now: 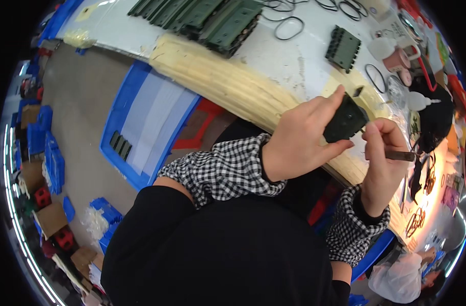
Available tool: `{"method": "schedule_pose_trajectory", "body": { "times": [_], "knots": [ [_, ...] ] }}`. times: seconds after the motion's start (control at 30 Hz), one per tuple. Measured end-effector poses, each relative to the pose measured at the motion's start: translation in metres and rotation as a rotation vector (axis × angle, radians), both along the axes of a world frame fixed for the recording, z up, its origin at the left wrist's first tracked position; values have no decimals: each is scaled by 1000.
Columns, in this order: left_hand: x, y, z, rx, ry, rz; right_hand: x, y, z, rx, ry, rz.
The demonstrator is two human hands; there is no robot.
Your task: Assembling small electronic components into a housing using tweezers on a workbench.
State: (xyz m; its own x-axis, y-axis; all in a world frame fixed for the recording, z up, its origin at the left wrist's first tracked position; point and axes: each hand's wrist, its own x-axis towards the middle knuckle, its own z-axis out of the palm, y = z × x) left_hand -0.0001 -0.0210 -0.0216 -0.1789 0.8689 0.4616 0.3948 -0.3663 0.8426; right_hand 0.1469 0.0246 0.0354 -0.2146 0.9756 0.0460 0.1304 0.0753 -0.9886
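While the dark green plastic part sits pinched between thumb and fingers of the left hand, just above the tabletop's padded near edge, the right hand is closed around a thin tool touching it. More green parts and black rubber rings lie farther in.

Green plastic blocks and black rubber rings lie on my counter; a blue crate sits on the floor.
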Motion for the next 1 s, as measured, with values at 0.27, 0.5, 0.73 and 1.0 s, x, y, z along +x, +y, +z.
{"method": "schedule_pose_trajectory", "body": {
  "times": [0.27, 0.5, 0.73, 1.0],
  "knots": [
    [-12, -4, -6, -42, -51, 22, -19, -3, -3, 195, -194, 16],
    [-13, 3, -5, -97, -273, -62, -24, -6, -2, 154, -260, 45],
    [-6, 4, 5, -224, -282, -60, -13, 0, 0, 190, -273, 37],
    [-8, 6, 5, -384, -621, -253, -10, -1, 1, 214, -283, 12]
  ]
}}
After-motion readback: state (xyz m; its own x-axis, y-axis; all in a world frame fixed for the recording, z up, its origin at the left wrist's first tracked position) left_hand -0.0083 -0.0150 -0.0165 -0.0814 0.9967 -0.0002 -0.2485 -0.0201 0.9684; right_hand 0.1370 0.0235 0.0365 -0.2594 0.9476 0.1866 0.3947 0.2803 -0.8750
